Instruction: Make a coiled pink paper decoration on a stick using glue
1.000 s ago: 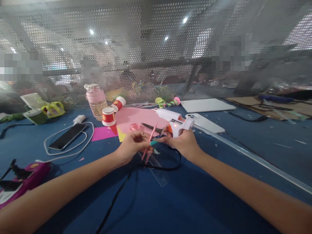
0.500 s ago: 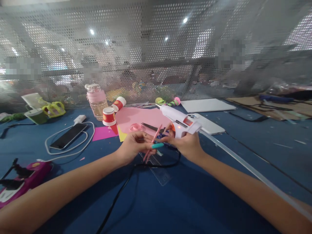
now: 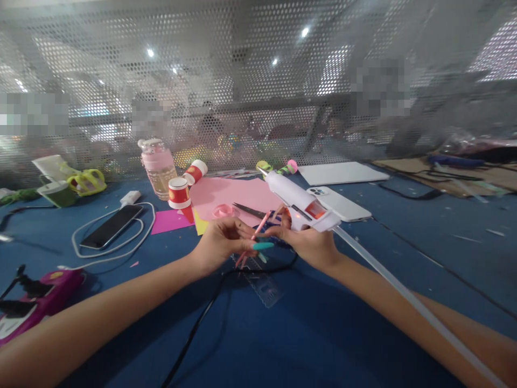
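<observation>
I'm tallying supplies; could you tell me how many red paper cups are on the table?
2: one red paper cup stands upright beside the pink bottle; another lies tipped behind it. More may be hidden.

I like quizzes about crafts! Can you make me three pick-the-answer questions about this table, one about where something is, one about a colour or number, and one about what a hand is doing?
1. Where is the black phone?
A. Left of the big pink paper sheet
B. On the white laptop
C. Under the ruler

2. How many red-and-white paper cups are there?
A. One
B. Two
C. Four

3. What is the right hand doing?
A. Resting flat on the table
B. Gripping the white glue gun
C. Holding scissors

Answers:
1. A, it lies among a white cable on the blue table, left of the sheet.
2. B, one stands and another lies tipped behind it.
3. B, its fingers wrap the gun's handle.
</observation>
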Available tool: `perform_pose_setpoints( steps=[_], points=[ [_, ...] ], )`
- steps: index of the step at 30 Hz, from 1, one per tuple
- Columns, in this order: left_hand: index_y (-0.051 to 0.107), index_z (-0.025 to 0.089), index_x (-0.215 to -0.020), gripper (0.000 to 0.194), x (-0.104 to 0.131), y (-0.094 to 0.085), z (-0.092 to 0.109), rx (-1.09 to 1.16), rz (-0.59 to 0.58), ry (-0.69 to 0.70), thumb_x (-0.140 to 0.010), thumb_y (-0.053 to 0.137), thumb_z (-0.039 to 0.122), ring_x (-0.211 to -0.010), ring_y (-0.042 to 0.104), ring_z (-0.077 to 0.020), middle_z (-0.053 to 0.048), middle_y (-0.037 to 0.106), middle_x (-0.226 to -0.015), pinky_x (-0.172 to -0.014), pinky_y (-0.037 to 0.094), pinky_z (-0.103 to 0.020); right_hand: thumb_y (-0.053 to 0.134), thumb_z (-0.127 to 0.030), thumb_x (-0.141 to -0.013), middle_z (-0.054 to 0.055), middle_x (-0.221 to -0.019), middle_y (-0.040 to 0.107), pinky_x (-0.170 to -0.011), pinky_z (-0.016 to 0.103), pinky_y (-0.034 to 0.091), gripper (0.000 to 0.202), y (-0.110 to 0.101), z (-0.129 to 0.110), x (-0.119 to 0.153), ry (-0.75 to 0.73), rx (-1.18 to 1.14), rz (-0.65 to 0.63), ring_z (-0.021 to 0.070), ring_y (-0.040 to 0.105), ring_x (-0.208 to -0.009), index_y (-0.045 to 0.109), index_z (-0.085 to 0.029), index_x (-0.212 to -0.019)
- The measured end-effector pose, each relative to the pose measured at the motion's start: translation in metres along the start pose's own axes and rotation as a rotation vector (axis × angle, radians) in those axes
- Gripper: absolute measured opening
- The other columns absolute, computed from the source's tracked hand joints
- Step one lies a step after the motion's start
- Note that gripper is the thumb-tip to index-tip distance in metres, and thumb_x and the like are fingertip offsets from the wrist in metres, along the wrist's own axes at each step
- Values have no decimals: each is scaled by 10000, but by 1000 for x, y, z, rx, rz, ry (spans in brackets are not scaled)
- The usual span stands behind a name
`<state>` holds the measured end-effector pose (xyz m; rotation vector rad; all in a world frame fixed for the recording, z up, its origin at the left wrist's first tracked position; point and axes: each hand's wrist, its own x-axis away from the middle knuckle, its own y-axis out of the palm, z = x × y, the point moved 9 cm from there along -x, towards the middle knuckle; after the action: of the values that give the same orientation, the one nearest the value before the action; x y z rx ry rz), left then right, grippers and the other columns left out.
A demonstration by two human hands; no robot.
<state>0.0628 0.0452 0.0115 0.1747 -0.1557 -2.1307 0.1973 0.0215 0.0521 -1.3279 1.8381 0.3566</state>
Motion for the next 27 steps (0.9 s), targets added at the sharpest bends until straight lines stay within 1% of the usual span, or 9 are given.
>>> perform_pose_setpoints(
  steps=[3, 5, 8, 11, 14, 18, 22, 27],
  points=[
    [579, 102, -586, 275, 0, 2, 1, -3, -21, 13, -491, 803, 229, -424, 581, -94, 0, 631, -505, -439, 497, -198, 651, -563, -620, -19, -610, 532, -509, 263, 502, 398, -1, 2, 0, 2, -3, 15, 97, 482, -465, 488, -202, -659],
    [581, 100, -588, 272, 1, 4, 0, 2, -39, 15, -500, 800, 234, -423, 579, -89, -2, 631, -502, -444, 497, -194, 641, -566, -630, -20, -593, 522, -511, 262, 501, 397, -2, 3, 0, 10, 7, 19, 99, 484, -475, 491, -199, -628],
    [585, 96, -591, 281, 2, 5, -2, 20, -33, -6, -486, 807, 234, -428, 583, -88, -3, 635, -507, -438, 490, -185, 665, -554, -610, -36, -541, 487, -515, 265, 498, 395, -3, 3, 0, 24, 16, 27, 103, 482, -474, 491, -200, -609],
    [585, 99, -586, 286, 2, 5, -2, 33, -27, -20, -477, 810, 237, -422, 581, -90, -1, 635, -501, -426, 481, -186, 686, -534, -599, -37, -542, 489, -487, 258, 487, 389, -4, 3, -1, 46, 6, 37, 98, 474, -455, 484, -201, -601],
    [582, 104, -580, 260, 3, 7, -1, 15, -49, -19, -510, 796, 235, -409, 571, -89, -6, 632, -483, -417, 470, -189, 695, -509, -604, -32, -566, 508, -460, 254, 478, 369, -5, 3, -1, 54, 0, 40, 94, 466, -445, 493, -202, -629],
    [579, 100, -579, 264, 2, 6, -2, 16, -50, -18, -505, 799, 224, -428, 581, -97, -15, 637, -493, -425, 472, -191, 701, -472, -618, -41, -546, 481, -494, 267, 486, 344, -6, 2, -4, 39, 41, 39, 99, 463, -455, 485, -204, -623],
    [578, 93, -592, 269, 2, 5, -6, 31, -48, -25, -500, 801, 212, -431, 580, -96, -19, 637, -503, -428, 472, -189, 707, -438, -625, -48, -559, 471, -529, 277, 489, 321, -10, 4, -7, 55, 53, 57, 101, 467, -468, 487, -210, -674],
    [575, 95, -608, 255, 0, -2, -9, 9, -9, -23, -526, 787, 211, -413, 563, -89, -6, 619, -491, -406, 459, -183, 685, -369, -674, -72, -512, 425, -515, 274, 469, 250, -10, 13, -7, 98, 14, 65, 88, 425, -423, 491, -212, -693]
  ],
)
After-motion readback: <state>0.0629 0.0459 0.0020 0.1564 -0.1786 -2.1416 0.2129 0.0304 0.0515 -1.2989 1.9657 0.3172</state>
